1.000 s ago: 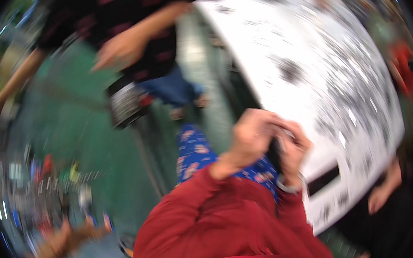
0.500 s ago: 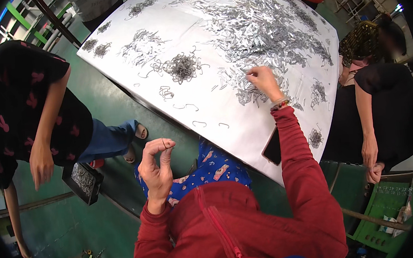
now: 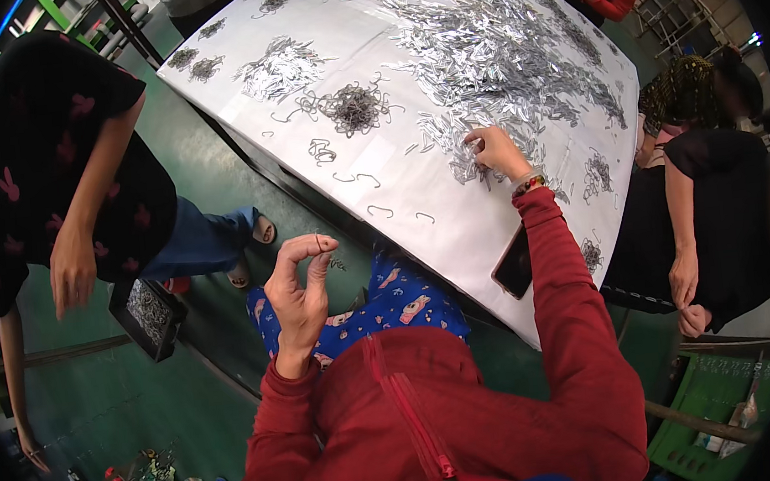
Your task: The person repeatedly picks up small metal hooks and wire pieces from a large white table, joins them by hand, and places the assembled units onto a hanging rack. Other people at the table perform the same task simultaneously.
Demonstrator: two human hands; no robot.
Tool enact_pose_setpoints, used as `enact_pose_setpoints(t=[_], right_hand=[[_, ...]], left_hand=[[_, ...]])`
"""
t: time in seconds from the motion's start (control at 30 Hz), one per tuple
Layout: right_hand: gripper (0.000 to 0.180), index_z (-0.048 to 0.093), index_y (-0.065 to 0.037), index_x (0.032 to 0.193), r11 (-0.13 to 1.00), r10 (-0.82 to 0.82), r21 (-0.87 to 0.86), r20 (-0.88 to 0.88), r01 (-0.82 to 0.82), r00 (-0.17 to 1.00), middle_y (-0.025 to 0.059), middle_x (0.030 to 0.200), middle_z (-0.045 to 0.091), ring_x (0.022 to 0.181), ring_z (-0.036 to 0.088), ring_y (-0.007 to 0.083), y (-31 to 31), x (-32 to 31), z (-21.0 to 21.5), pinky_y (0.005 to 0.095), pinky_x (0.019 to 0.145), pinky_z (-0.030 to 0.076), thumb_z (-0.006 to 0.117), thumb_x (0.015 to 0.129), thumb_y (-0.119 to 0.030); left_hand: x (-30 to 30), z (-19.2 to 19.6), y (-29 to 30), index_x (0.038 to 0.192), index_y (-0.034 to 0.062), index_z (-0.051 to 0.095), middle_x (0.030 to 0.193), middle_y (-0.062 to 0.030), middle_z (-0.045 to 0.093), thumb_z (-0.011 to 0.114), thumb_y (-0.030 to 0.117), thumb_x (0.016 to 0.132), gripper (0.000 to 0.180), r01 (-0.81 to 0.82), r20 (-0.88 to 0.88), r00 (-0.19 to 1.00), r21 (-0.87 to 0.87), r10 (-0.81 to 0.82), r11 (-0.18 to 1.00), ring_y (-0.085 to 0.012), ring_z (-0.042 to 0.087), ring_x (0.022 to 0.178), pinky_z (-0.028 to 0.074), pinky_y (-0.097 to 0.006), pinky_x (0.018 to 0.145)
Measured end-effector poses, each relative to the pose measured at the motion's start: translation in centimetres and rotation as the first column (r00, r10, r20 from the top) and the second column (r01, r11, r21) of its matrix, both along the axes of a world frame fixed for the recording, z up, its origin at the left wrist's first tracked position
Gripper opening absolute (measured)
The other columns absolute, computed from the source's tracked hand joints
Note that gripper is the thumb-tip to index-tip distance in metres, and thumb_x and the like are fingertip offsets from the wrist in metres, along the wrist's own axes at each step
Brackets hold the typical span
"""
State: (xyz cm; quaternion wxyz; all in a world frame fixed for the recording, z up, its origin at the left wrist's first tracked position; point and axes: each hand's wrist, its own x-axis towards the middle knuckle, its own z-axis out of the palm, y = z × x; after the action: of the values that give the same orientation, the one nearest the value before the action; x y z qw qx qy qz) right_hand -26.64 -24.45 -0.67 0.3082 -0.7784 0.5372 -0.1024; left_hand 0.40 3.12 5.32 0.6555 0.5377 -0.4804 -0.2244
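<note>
White table [image 3: 378,163] covered in metal clips, right hand [image 3: 494,150] pinching into the pile [image 3: 497,57] just ahead, left hand [image 3: 302,289] off-table pinching one hook [image 3: 318,244].

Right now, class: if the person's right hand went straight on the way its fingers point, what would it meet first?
Probably the heap of small shiny metal pieces on the white table; the right hand already reaches it, though actual contact is unclear.
</note>
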Motion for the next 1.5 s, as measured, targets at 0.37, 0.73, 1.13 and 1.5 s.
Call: enact_pose_setpoints(t=[0.37, 0.73, 1.13, 1.5], right_hand=[[0.013, 0.068, 0.002, 0.077, 0.976, -0.092, -0.194, 0.029, 0.096, 0.995, 0.0137, 0.067, 0.065, 0.063, 0.063, 0.0231, -0.7, -3.3, -1.4, 0.0317, 0.062, 0.049, 0.068, 0.067, -0.007], [0.027, 0.062, 0.004, 0.104, 0.977, -0.191, 0.203, 0.7, 0.065, 0.688, 0.0083, 0.083, 0.066, 0.07, 0.061, 0.0116, 3.5, 0.3, 1.3, 0.023, 0.062, 0.05, 0.062, 0.077, 0.003], [0.012, 0.066, 0.0, 0.08, 0.808, 0.246, -0.509, -0.169, -0.298, 0.955, 0.0156, 0.074, 0.058, 0.085, 0.054, 0.0333, 6.5, 5.0, -2.4, 0.0395, 0.076, 0.045, 0.057, 0.072, 0.002], [0.02, 0.065, 0.005, 0.096, 0.881, -0.02, 0.323, 0.755, -0.346, 0.655, 0.0099, 0.078, 0.067, 0.068, 0.061, 0.0114, 14.6, 12.0, 6.1, 0.0226, 0.062, 0.05, 0.067, 0.077, 0.002]], left_hand=[[-0.7, 0.0, 0.1, 0.09, 0.0002, 0.058, 0.09, -0.0095, 0.064, 0.059, -0.006, 0.083, 0.009, 0.019, 0.009, 1.0, -0.033, -0.019, 0.999, -0.0173, 0.062, 0.083, 0.049, -0.027, 0.076], [-0.8, -0.3, -0.3, 0.089, -0.0004, 0.059, 0.088, -0.0106, 0.064, 0.059, -0.009, 0.08, 0.013, 0.04, 0.088, 0.996, -0.052, -0.036, 0.998, -0.02, 0.062, 0.083, 0.049, -0.028, 0.076], [-0.5, -1.0, 0.0, 0.087, -0.0002, 0.059, 0.085, -0.0093, 0.064, 0.062, -0.006, 0.079, 0.011, -0.003, 0.167, 0.986, -0.06, 0.013, 0.998, -0.0208, 0.062, 0.079, 0.05, -0.029, 0.07], [-0.2, -2.6, 0.0, 0.088, 0.0003, 0.06, 0.087, -0.0096, 0.064, 0.061, -0.009, 0.078, 0.013, 0.136, 0.246, 0.959, 0.031, -0.14, 0.99, -0.0214, 0.064, 0.082, 0.05, -0.03, 0.073]])
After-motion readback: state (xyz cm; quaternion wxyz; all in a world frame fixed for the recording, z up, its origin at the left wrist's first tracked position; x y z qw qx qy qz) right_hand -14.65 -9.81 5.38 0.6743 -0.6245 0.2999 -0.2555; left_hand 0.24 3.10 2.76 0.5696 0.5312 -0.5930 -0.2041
